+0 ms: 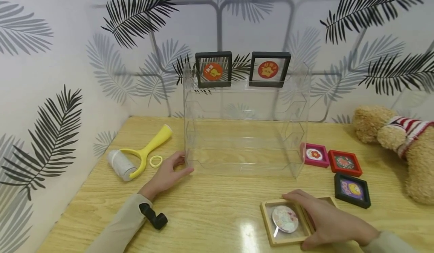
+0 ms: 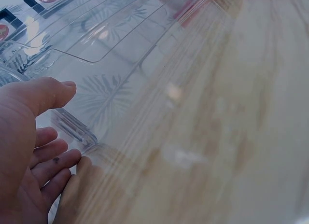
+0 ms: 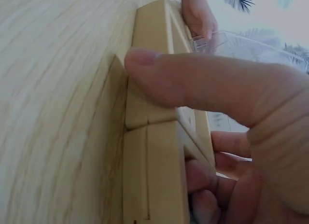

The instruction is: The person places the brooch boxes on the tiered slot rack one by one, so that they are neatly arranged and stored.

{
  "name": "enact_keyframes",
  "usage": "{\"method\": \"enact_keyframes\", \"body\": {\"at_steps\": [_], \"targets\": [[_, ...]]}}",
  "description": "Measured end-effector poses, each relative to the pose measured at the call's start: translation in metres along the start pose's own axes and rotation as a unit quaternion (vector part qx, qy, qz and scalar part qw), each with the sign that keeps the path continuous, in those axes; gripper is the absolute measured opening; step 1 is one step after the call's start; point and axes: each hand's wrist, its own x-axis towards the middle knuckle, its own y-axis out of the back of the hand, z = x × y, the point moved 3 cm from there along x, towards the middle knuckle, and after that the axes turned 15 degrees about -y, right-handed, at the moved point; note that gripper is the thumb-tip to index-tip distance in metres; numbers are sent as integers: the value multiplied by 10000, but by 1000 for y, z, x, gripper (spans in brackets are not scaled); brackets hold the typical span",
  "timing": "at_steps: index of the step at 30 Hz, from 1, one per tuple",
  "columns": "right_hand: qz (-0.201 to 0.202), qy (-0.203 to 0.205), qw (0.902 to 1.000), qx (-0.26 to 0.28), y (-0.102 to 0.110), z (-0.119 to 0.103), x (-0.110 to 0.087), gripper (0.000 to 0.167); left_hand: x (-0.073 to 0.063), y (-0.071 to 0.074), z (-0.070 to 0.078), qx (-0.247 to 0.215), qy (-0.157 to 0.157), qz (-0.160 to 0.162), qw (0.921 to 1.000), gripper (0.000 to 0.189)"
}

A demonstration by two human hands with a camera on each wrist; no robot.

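At the lower left corner of a clear acrylic display rack (image 1: pixel 245 168) is my left hand (image 1: pixel 169 174), thumb in front and loosely bent fingers beside the side panel. In the left wrist view these fingers lie against the rack's bottom corner (image 2: pixel 87 139). My right hand (image 1: pixel 329 221) grips a light wooden frame (image 1: pixel 268 224) lying flat, its thumb on the near edge and fingers over the far side. Inside that frame is a round patterned piece with a pale handle (image 1: pixel 285 219). A second wooden frame (image 1: pixel 329 200) lies against its right side, mostly hidden under my hand.
Two black frames with red round badges (image 1: pixel 213 72) stand on the rack's top tier. Right of the rack lie a magenta frame (image 1: pixel 316 155), a red frame (image 1: pixel 346 163), a black frame (image 1: pixel 352 190) and a teddy bear (image 1: pixel 420 162). Leftward are a yellow-handled roller (image 1: pixel 145 151) and yellow ring (image 1: pixel 156 161).
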Motion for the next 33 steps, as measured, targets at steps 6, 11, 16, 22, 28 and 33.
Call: {"method": "enact_keyframes", "body": {"at_steps": [6,11,16,22,28,33], "targets": [[322,119,9993,161,1,0,-1,93,0,0,0,-45,-32,-10,10000,51],[76,145,9929,1177,4,-2,0,92,0,0,0,-28,-75,-23,10000,52],[-551,-155,9622,2661,7,-5,2,97,0,1,-2,182,-266,25,9995,53],[-308,-83,9298,3666,14,-9,10,96,0,1,-2,129,-174,7,9998,55],[714,-102,9110,4060,14,-11,26,52,1,1,0,-51,20,-15,10000,53],[1409,-286,9124,3833,18,-23,48,26,2,0,0,-83,38,3,10000,52]]}}
